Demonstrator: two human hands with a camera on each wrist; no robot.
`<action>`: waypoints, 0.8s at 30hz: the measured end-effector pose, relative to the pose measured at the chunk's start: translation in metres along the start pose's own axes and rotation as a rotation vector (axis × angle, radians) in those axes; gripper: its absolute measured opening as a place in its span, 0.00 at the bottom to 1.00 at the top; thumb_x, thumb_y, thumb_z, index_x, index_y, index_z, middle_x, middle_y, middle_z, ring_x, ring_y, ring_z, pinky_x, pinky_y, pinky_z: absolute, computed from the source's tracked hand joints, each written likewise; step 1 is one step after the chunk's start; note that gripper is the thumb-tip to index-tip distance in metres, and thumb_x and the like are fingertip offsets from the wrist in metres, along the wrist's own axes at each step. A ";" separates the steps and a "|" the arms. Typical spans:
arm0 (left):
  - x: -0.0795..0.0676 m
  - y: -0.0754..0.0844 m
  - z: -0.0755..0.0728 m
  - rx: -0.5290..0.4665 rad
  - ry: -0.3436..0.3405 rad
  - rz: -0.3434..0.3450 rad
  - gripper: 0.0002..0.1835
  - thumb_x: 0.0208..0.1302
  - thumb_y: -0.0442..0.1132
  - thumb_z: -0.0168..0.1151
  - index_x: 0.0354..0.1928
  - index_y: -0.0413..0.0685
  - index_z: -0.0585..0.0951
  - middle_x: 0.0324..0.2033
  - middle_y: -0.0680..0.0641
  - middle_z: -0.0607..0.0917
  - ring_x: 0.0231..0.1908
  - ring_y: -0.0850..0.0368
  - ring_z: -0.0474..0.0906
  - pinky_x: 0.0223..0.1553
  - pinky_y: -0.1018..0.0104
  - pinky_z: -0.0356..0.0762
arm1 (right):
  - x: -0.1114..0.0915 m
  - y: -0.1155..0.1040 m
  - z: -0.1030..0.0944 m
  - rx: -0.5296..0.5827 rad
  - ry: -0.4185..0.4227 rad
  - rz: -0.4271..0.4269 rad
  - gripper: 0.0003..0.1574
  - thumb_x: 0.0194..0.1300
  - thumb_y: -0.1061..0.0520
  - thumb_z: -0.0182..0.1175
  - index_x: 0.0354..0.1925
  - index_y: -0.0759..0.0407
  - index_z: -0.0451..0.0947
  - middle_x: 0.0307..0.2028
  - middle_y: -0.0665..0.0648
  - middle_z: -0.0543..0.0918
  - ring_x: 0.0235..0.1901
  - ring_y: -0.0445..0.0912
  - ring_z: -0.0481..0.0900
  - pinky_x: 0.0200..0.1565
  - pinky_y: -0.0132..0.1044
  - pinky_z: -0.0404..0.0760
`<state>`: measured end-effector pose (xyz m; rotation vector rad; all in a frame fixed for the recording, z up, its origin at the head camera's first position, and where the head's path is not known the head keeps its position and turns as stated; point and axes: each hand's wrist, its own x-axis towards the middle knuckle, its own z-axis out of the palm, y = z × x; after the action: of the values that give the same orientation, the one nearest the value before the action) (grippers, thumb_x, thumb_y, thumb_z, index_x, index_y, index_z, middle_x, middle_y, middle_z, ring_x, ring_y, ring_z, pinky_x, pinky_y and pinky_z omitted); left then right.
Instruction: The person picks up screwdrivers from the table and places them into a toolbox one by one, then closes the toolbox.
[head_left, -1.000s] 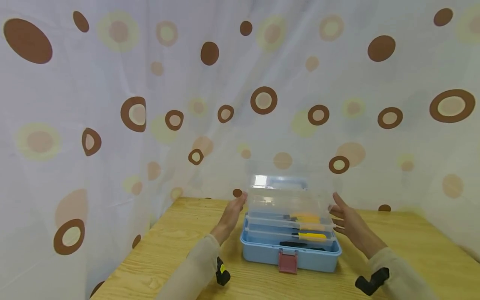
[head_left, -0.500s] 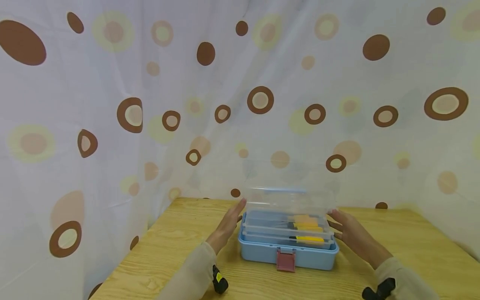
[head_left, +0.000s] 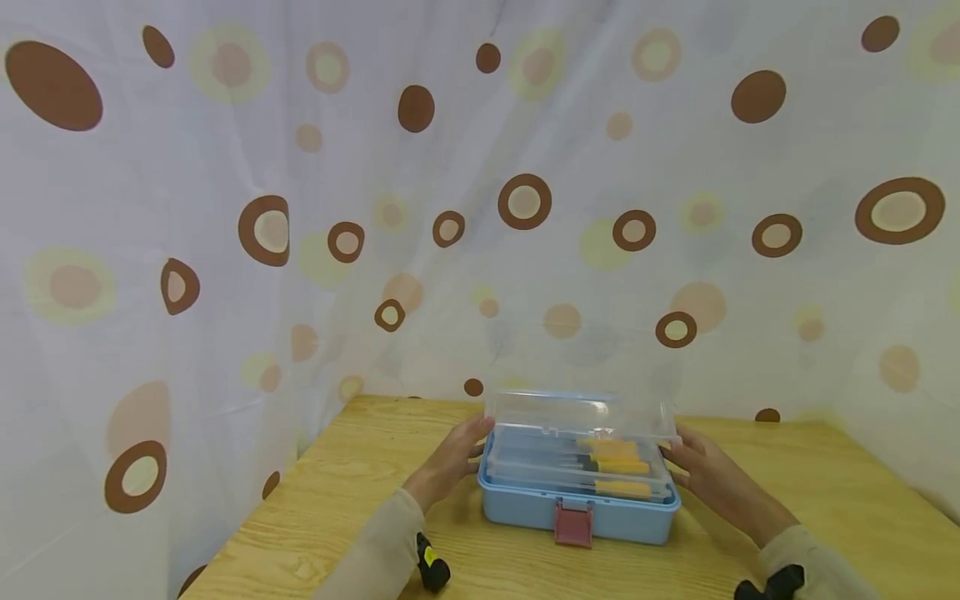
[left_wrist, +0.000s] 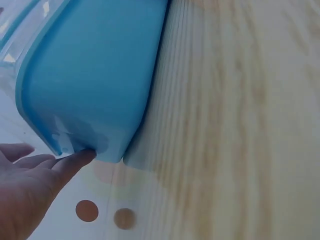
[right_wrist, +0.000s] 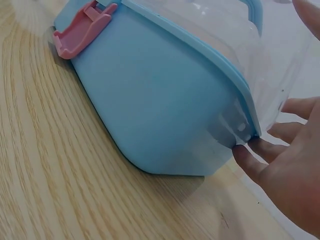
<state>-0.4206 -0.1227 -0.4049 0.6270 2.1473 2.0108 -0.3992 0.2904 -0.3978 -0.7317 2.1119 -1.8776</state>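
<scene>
A light blue toolbox [head_left: 517, 510] stands on the table, its clear lid [head_left: 525, 410] raised at a slant over the back. Inside are clear trays with several yellow-handled tools [head_left: 621, 467], blurred through the plastic. The pink front latch [head_left: 573, 527] hangs down unfastened. My left hand [head_left: 448, 460] is at the box's left end, thumb up by the lid's edge; in the left wrist view its extended fingers [left_wrist: 75, 162] touch the end wall. At the right end is my right hand [head_left: 716, 477]. Its spread fingers [right_wrist: 250, 162] reach the end wall and rim in the right wrist view.
The box stands on a light wooden table [head_left: 360, 475]. Behind and to the sides hangs a pale curtain [head_left: 570, 108] with brown and yellow circles. A black wrist camera [head_left: 432, 571] is strapped at the left sleeve, another camera [head_left: 772, 583] at the right.
The clear lid has swung forward and lower, and the trays have folded down into the box. Both hands have come down with them at the two ends.
</scene>
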 end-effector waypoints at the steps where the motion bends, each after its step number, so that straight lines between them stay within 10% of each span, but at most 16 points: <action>1: 0.000 -0.001 -0.002 -0.002 -0.021 -0.002 0.45 0.77 0.64 0.50 0.81 0.41 0.53 0.76 0.34 0.62 0.73 0.28 0.57 0.67 0.35 0.64 | -0.001 0.001 -0.001 -0.001 -0.014 0.002 0.45 0.86 0.47 0.36 0.80 0.67 0.25 0.79 0.70 0.31 0.77 0.66 0.35 0.68 0.47 0.66; 9: -0.002 -0.003 -0.018 -0.018 -0.163 -0.013 0.41 0.78 0.57 0.54 0.82 0.47 0.52 0.76 0.41 0.63 0.73 0.36 0.61 0.67 0.38 0.65 | -0.008 0.007 -0.006 0.009 -0.093 -0.019 0.49 0.85 0.51 0.39 0.78 0.65 0.17 0.78 0.67 0.21 0.76 0.65 0.27 0.73 0.54 0.58; 13: -0.004 -0.003 -0.023 -0.047 -0.220 -0.025 0.41 0.78 0.52 0.58 0.83 0.51 0.52 0.77 0.42 0.62 0.72 0.40 0.64 0.68 0.39 0.65 | -0.011 0.007 -0.006 0.023 -0.119 -0.008 0.50 0.84 0.53 0.42 0.79 0.63 0.16 0.79 0.67 0.21 0.77 0.46 0.44 0.64 0.31 0.68; 19: -0.008 -0.002 -0.026 -0.071 -0.250 -0.045 0.49 0.71 0.47 0.68 0.83 0.48 0.50 0.80 0.41 0.52 0.69 0.41 0.68 0.64 0.43 0.72 | -0.013 0.008 -0.008 0.045 -0.216 -0.012 0.54 0.81 0.60 0.45 0.78 0.59 0.13 0.78 0.64 0.20 0.64 0.21 0.60 0.64 0.29 0.67; 24: -0.009 -0.001 -0.028 -0.082 -0.262 -0.063 0.53 0.66 0.43 0.73 0.83 0.43 0.50 0.81 0.39 0.45 0.64 0.43 0.73 0.61 0.45 0.76 | -0.013 0.012 -0.011 0.025 -0.258 0.005 0.58 0.79 0.62 0.48 0.78 0.57 0.12 0.78 0.65 0.21 0.72 0.32 0.51 0.65 0.30 0.66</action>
<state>-0.4230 -0.1519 -0.4043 0.7537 1.9005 1.8571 -0.3954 0.3070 -0.4096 -0.9088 1.9252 -1.6996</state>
